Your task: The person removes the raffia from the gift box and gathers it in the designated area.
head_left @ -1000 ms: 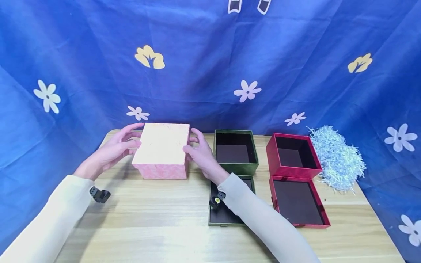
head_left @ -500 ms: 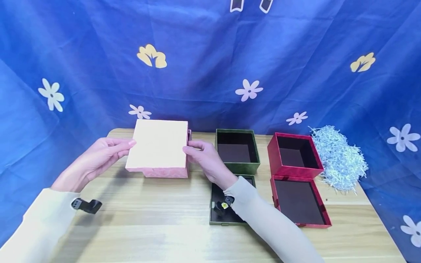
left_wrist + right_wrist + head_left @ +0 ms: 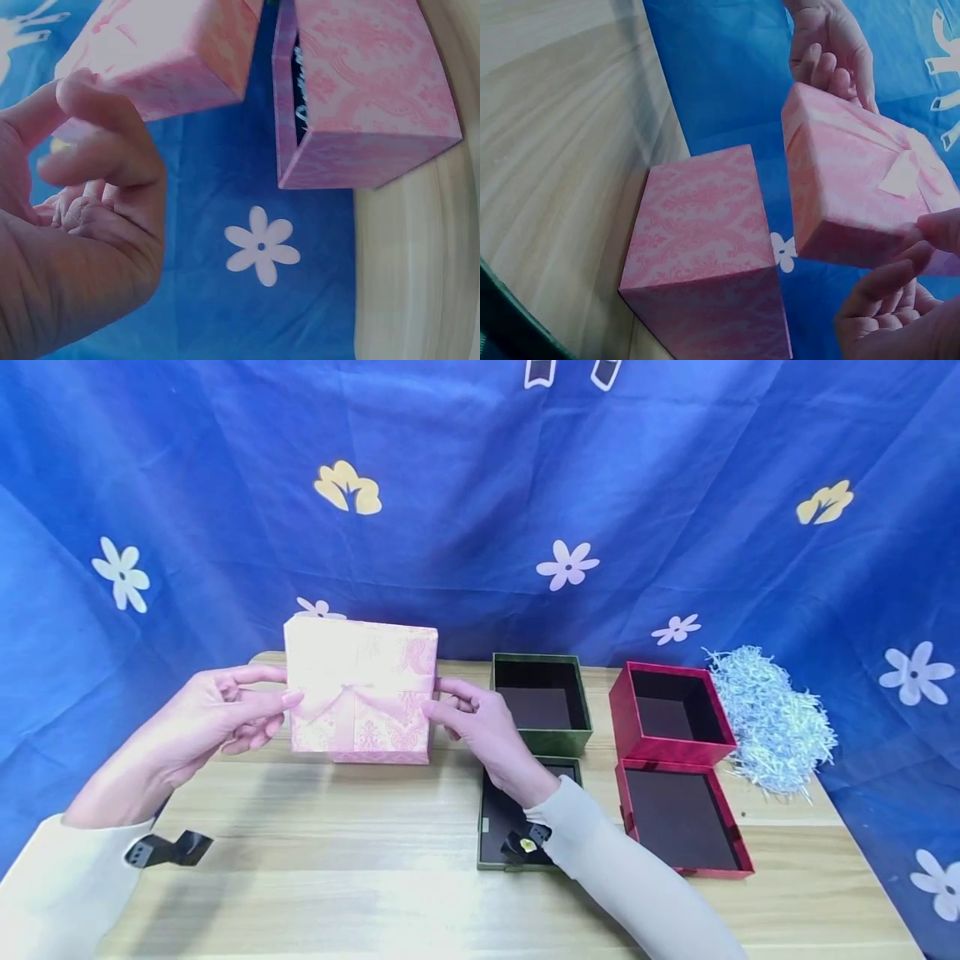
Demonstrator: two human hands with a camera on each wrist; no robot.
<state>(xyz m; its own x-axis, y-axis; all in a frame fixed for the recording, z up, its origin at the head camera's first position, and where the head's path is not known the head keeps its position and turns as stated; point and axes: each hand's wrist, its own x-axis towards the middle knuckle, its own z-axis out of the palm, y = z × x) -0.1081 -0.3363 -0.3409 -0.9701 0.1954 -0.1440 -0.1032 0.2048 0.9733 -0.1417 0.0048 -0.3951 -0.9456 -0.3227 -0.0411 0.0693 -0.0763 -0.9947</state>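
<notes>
A pink patterned box lid with a ribbon bow hangs tilted over the pink box, its decorated top facing me. My left hand pinches the lid's left edge between thumb and fingers. On the opposite edge, the thumb and fingers of my right hand hold it the same way. Both wrist views show a gap between the raised lid and the box, which stands on the table. From the head view the lid hides most of the box; dark lettering material shows at its opening in the left wrist view.
Right of the pink box stands an open green box, its lid lying in front, partly under my right forearm. Further right are an open red box, its upturned lid and pale blue shredded paper. A blue curtain hangs behind.
The lid came up off the pink box, shifted left, then tilted until its bow side faced the head camera. My left hand moved from beside the box to pinching the lid.
</notes>
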